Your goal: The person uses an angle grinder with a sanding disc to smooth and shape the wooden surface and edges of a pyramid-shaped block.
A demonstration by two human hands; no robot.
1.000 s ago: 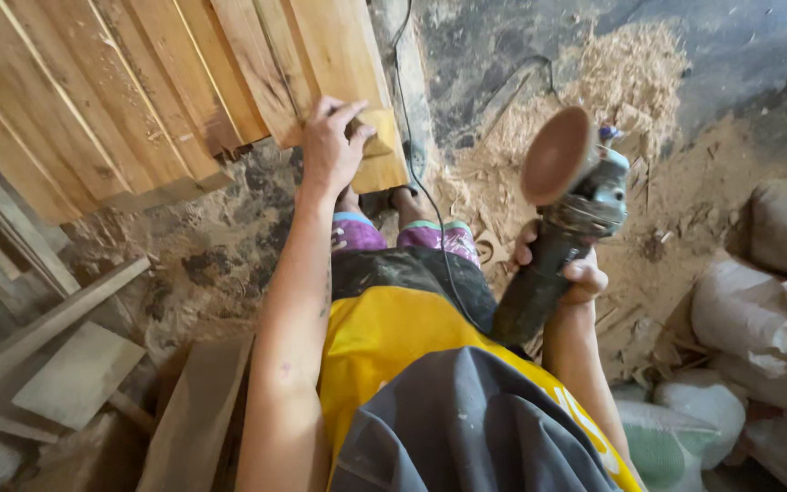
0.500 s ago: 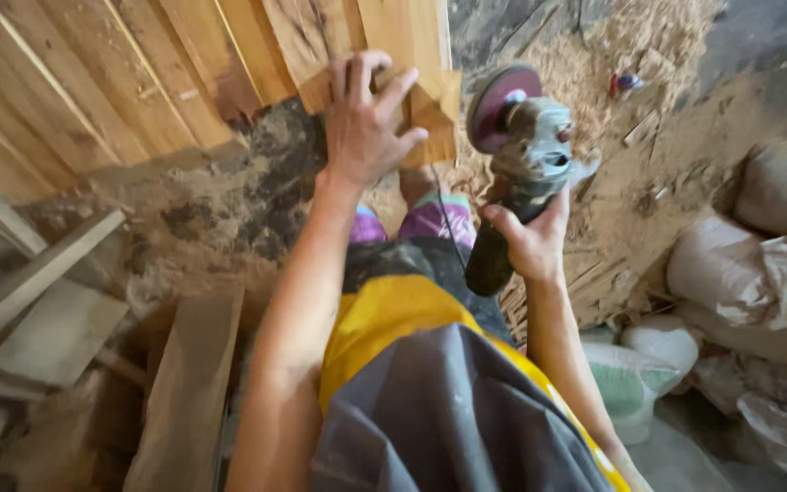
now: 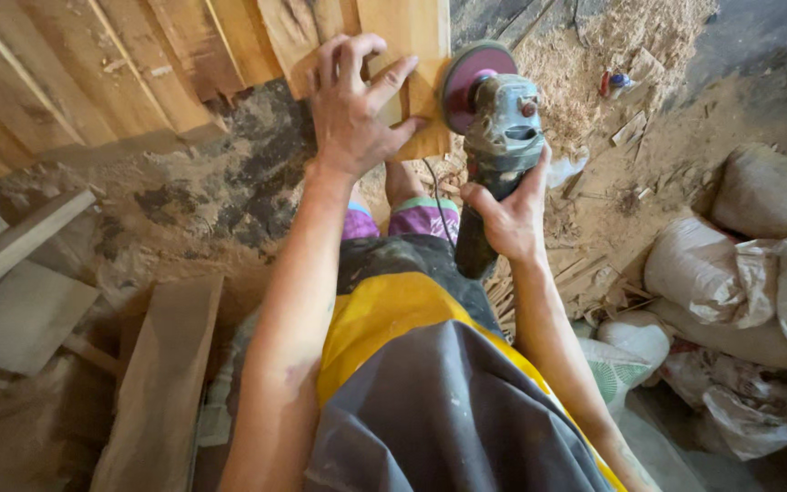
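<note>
My left hand presses flat, fingers spread, on the lower end of a light wooden plank that leans among other planks. My right hand grips the dark handle of a grey angle grinder. Its reddish sanding disc stands on edge right beside the plank's right side, close to my left fingertips. A black cord runs down from the grinder towards my legs.
More planks lean at the upper left. Loose boards lie at the lower left. Sawdust covers the ground at the upper right. Filled sacks are piled along the right side.
The grinder has swung from out at the right in to the plank's edge. My left hand has spread flat on the plank end. The view has shifted slightly.
</note>
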